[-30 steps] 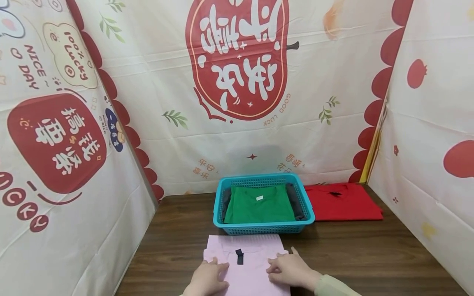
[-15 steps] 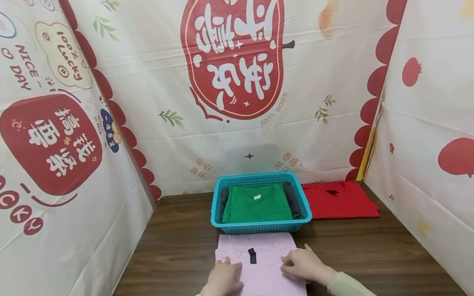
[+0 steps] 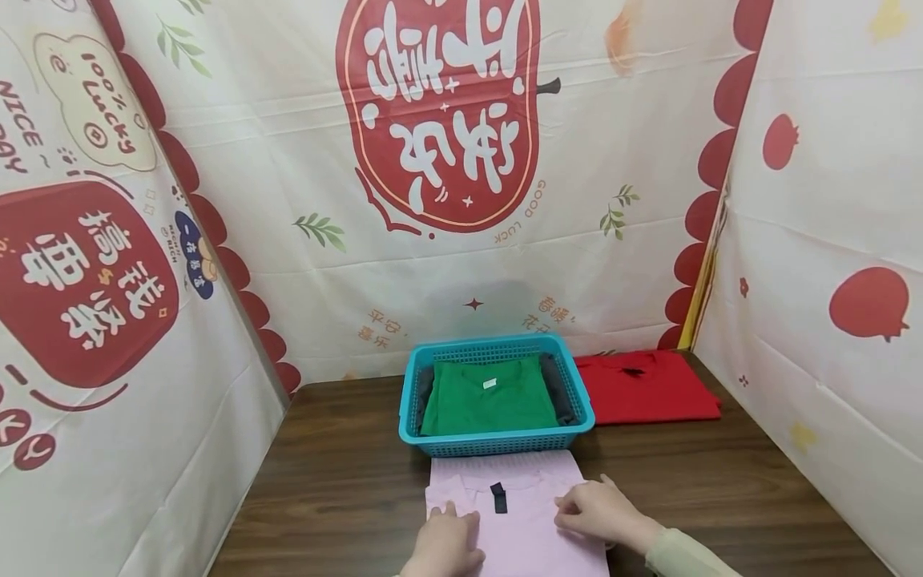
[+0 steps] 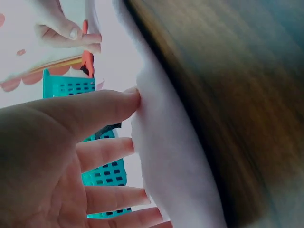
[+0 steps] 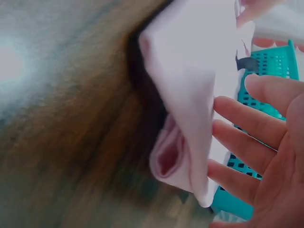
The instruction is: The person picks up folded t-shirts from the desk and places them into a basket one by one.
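A folded pink shirt (image 3: pixel 526 541) with a black neck tag (image 3: pixel 499 498) lies on the table, just in front of a turquoise basket. My left hand (image 3: pixel 445 545) rests on its left side; in the left wrist view the thumb and fingers of the left hand (image 4: pixel 57 128) touch the cloth, fairly straight and spread. On the shirt's right side sits my right hand (image 3: pixel 604 513). The right wrist view has the right hand (image 5: pixel 278 152) with extended fingertips against the pink shirt (image 5: pixel 190 57), whose rolled lower edge shows. Neither hand pinches the cloth visibly.
The turquoise basket (image 3: pixel 497 442) holds a folded green shirt (image 3: pixel 490 409) with a white label, over dark grey cloth (image 3: pixel 558 389). Right of it, a folded red shirt (image 3: pixel 652 393) lies on the brown wooden table (image 3: pixel 324 481). Printed white curtains (image 3: pixel 404 280) enclose the back and sides.
The pink shirt has slid to the right relative to the basket, both hands moving with it. The head view has turned slightly to the right.
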The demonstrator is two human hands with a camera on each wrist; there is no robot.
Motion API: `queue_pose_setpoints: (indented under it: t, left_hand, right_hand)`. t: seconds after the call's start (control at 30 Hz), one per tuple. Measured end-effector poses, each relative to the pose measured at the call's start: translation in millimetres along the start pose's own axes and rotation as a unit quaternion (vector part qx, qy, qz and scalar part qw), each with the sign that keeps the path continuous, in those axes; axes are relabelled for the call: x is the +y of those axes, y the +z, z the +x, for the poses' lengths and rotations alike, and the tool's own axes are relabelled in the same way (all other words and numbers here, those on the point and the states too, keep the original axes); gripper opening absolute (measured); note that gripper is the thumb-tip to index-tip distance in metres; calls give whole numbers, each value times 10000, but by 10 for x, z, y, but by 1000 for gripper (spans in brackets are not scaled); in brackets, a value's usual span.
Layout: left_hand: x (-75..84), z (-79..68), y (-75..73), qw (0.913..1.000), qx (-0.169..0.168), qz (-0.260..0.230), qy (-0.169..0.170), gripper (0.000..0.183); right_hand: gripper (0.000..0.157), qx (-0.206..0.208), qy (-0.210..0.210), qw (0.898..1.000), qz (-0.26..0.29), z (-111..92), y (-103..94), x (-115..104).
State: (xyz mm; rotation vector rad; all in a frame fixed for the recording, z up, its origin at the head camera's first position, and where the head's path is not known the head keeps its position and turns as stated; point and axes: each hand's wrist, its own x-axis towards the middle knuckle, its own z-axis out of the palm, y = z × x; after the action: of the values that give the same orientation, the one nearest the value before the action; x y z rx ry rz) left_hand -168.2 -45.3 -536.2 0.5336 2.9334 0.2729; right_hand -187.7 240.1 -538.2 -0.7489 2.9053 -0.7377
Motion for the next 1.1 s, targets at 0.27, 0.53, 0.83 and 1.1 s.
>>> queue_pose_setpoints:
  t: [0.27, 0.53, 0.83, 1.1]
  left_hand:
    - [-291, 3, -157, 9930, 623, -984, 204, 39]
    - [-700, -7, -281, 9687, 1047, -2159, -638, 54]
    - [-929, -59, -144, 9117, 30, -3916, -1246, 60]
    - [-819, -34, -75, 8927, -149, -4334, -1226, 50]
  right_hand:
    - [23, 142, 256, 9891, 1442, 33, -179, 120]
    - [48, 413, 2172, 9501, 2201, -37, -318, 330]
    - [54, -230, 2906, 9035, 3142, -111, -301, 417]
    - [50, -330, 3059, 8964, 3190, -59, -257, 344]
